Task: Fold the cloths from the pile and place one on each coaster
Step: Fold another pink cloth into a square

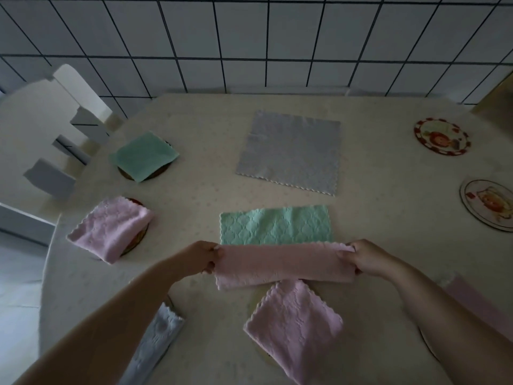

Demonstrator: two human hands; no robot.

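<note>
Here, fluffy pink cloth [283, 266], scalloped edges

A pale pink cloth [283, 266] with a faint embossed weave spans the middle, above a mint green cloth [274, 225] quilted in diamonds. A lavender-grey cloth [290, 152] has scalloped edges. The bench [194, 207] is cream with tiny pale specks. A red-and-white rimmed coaster [442, 136] carries a cartoon picture. White wall tiles [249, 37] have dark grout.

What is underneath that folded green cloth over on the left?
A round coaster sits under the folded green cloth; only its dark rim peeks out at the near and far edges. Its picture is covered, so I cannot tell the design.
</note>
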